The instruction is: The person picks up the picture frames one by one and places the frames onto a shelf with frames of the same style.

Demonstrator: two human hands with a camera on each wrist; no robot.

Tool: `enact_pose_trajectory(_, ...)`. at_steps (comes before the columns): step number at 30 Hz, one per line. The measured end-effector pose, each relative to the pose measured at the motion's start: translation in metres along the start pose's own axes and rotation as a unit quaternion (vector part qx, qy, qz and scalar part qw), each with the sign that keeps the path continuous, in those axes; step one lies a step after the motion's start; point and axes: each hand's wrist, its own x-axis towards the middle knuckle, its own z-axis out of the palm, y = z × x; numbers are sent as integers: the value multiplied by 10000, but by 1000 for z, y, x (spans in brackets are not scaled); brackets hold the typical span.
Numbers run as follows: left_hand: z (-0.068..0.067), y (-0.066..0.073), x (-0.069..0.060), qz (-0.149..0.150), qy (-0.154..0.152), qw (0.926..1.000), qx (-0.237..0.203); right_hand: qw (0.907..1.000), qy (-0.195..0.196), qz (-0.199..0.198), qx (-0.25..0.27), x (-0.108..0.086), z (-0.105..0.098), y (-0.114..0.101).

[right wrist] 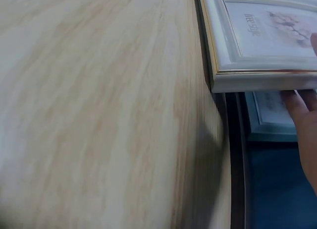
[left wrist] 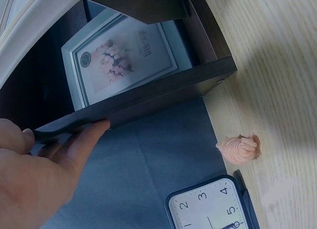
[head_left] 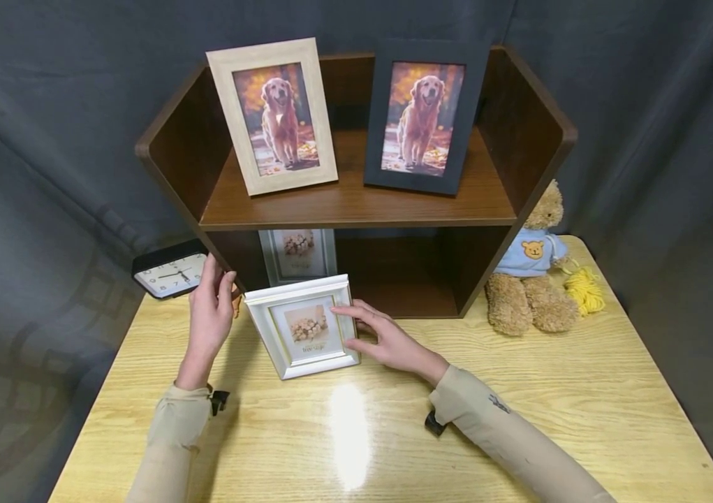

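A white picture frame (head_left: 289,360) with a flower print stands tilted before the lower compartment of a brown shelf (head_left: 356,209). My right hand (head_left: 397,344) grips its right side, and in the right wrist view fingers (right wrist: 296,107) reach behind the white frame (right wrist: 262,80). At the shelf's left side panel (left wrist: 148,97), my left hand (left wrist: 47,177) holds the front edge between thumb and fingers; the head view also has this hand (head_left: 210,314) there. A grey-green frame (head_left: 270,258) stands inside the lower compartment, partly hidden by the white one.
On the shelf top stand a cream frame (head_left: 325,133) and a dark frame (head_left: 376,126) with dog pictures. A black-rimmed clock (head_left: 174,274) is at left, with a small peach-coloured object (left wrist: 238,149) nearby. At right sit a teddy bear (head_left: 528,258) and yellow yarn (head_left: 584,290).
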Motion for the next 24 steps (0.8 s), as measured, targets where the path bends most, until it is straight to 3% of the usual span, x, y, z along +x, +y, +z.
enact_pose_trajectory(16, 1, 0, -1, -49, -19, 10000, 10, 9978, 230, -318, 540, 3, 5, 7)
enact_pose_trajectory(24, 2, -1, -1, -19, 17, 10000, -9, 9969, 286, -331, 649, -2, 4, 0)
